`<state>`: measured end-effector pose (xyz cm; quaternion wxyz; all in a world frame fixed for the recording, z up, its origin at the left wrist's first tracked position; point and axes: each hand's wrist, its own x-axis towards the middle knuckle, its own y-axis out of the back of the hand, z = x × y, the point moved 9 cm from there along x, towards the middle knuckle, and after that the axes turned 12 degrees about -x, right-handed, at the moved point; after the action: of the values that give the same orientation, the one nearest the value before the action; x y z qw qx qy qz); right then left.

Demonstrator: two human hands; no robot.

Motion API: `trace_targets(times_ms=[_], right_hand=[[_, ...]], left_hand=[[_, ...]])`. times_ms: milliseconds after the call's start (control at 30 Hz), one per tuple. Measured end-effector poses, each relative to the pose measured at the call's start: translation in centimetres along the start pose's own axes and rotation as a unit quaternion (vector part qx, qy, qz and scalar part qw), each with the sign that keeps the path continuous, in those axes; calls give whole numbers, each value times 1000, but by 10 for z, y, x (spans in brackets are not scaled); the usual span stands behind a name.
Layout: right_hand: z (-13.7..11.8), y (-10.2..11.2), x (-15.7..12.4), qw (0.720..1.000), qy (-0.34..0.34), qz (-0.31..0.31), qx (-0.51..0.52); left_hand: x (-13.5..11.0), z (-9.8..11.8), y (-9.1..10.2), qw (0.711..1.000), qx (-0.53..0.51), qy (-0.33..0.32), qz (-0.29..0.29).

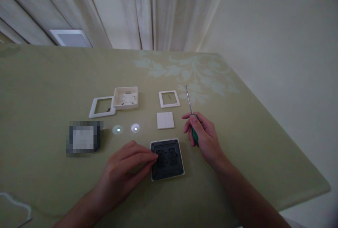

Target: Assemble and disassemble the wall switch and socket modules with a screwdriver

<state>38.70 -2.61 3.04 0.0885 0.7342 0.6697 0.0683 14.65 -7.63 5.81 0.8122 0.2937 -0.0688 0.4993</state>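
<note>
A dark switch module [167, 159] in a white frame lies flat on the green table [52, 80], close in front of me. My left hand [126, 170] rests beside it, fingertips pinched on its left edge. My right hand [202, 134] is closed around the green handle of a screwdriver [190, 110], whose metal shaft points away from me. A white rocker cover [165, 120] lies just beyond the module, between the two hands.
Farther back lie a small white frame [169, 98], a white back box [126, 98] and a larger white frame [102, 107]. A blurred dark square object [83, 139] sits at the left. Curtains hang behind the table; its right edge drops off near the wall.
</note>
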Motion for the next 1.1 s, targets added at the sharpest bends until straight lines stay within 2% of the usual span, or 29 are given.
trace_targets(times_ms=[167, 433, 633, 933, 1100], right_hand=[[-1, 0, -1, 1000, 0, -2, 3], [-2, 0, -1, 1000, 9, 0, 7], [-1, -2, -1, 1000, 12, -1, 6], [-4, 2, 2, 1000, 26, 6, -1], [-5, 3, 3, 999, 32, -8, 5]], left_hand=[[-1, 5, -3, 999, 23, -20, -17], [-2, 2, -9, 999, 41, -15, -30], [3, 0, -14, 998, 5, 35, -54], [7, -17, -21, 986, -61, 123, -93], [9, -20, -19, 984, -73, 130, -98]])
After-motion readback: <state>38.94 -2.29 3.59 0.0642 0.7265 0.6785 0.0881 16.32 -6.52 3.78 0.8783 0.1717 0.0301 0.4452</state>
